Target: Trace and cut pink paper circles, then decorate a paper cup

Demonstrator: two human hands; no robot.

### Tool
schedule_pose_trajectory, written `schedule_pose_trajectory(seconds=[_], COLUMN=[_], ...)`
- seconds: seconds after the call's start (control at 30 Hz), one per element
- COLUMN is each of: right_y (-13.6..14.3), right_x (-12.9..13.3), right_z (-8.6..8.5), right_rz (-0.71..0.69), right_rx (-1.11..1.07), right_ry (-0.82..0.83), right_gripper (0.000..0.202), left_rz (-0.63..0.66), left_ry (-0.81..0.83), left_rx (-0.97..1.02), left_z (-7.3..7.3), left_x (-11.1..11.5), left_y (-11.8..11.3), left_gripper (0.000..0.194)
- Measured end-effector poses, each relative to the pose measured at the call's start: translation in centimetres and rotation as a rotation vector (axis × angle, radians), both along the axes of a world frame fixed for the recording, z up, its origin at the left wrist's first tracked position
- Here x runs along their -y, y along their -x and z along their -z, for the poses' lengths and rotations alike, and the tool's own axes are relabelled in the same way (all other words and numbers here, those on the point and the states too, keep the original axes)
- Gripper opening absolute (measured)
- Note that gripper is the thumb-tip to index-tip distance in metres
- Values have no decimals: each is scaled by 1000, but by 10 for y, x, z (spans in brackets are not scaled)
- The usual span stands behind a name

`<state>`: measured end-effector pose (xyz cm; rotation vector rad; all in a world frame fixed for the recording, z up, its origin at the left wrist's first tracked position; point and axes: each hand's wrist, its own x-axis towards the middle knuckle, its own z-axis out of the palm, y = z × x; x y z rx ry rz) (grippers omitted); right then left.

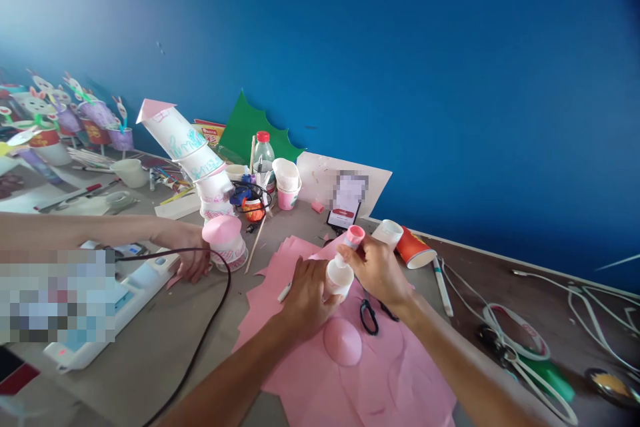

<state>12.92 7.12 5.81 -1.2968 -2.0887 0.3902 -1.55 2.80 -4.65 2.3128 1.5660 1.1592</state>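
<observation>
My left hand (309, 290) is wrapped round a small white paper cup (339, 278), its open end facing up. In my right hand (380, 270) is a glue bottle (355, 236) with a pink end, tilted over the cup's rim; whether it touches the rim I cannot tell. Both hands are above pink paper (300, 373) spread on the table. Just below the cup lies a pink paper cone (343, 342). Black-handled scissors (369, 317) rest on the paper under my right wrist.
Another person's hand (193, 250) is beside a cup with a pink cone roof (223, 229) at the left. Behind it leans a cup tower (193, 147). A power strip (120, 313) and black cable (210, 320) lie left. A red cup (416, 248) and white cords (530, 340) are right.
</observation>
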Motion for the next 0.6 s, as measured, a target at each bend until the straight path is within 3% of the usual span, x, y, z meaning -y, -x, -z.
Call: schedule_pose_trajectory(seconds=[0.1, 0.3, 0.43, 0.6], right_y=[3, 15, 19, 22], right_x=[2, 3, -3, -10], right_z=[-2, 5, 7, -1], right_rz=[-62, -161, -128, -38], right_rx=[-49, 169, 314, 414], right_ry=[28, -110, -190, -94], right_gripper=[37, 34, 29, 17], left_rz=[-12, -29, -31, 0], left_ry=[-5, 53, 84, 69], left_rx=[-13, -37, -33, -33], left_z=[0, 4, 7, 6], left_x=[0, -1, -2, -2], left_y=[-1, -1, -1, 0], left_gripper=[31, 34, 44, 39])
